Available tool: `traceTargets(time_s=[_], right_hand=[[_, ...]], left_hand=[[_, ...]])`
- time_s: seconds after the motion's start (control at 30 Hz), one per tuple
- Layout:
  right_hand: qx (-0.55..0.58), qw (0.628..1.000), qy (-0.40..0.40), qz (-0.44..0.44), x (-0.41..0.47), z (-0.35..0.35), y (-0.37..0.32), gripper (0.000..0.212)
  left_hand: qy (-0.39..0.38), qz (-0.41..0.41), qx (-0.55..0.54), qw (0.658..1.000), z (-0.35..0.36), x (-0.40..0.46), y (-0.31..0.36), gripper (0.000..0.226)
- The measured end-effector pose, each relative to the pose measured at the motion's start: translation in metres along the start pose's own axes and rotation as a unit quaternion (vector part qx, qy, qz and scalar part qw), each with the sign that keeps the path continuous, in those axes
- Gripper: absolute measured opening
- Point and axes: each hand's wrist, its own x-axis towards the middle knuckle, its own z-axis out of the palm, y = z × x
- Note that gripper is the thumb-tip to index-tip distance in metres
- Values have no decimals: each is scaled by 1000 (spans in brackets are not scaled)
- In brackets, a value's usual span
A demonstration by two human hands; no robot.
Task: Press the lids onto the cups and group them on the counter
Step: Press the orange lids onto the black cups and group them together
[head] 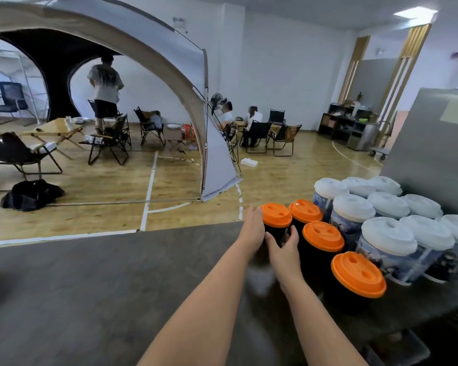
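Several black cups with orange lids stand on the grey counter (pixel 95 281) at the right. The farthest one, a black cup with an orange lid (pixel 276 215), sits near the counter's far edge. My left hand (pixel 253 228) lies flat against its left side, fingers straight. My right hand (pixel 283 247) grips its near side, fingers curled round the dark body. Another orange-lidded cup (pixel 305 211) stands right beside it, and two more (pixel 323 236) (pixel 358 274) stand nearer to me. Behind them is a group of several printed cups with white lids (pixel 388 236).
A grey panel (pixel 431 143) rises behind the white-lidded cups at the far right. Beyond the counter's far edge lies a wooden floor with a tent, folding chairs and people.
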Motion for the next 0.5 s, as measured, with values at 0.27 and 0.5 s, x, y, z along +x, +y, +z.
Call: traceTargets(time_s=[0.27, 0.5], right_hand=[[-16, 998, 1, -68, -26, 19, -21, 63], [2, 990, -105, -89, -76, 85, -36, 57]], left_hand=[[118, 77, 51, 989, -34, -38, -4, 43], [190, 112, 28, 975, -115, -101, -11, 38]])
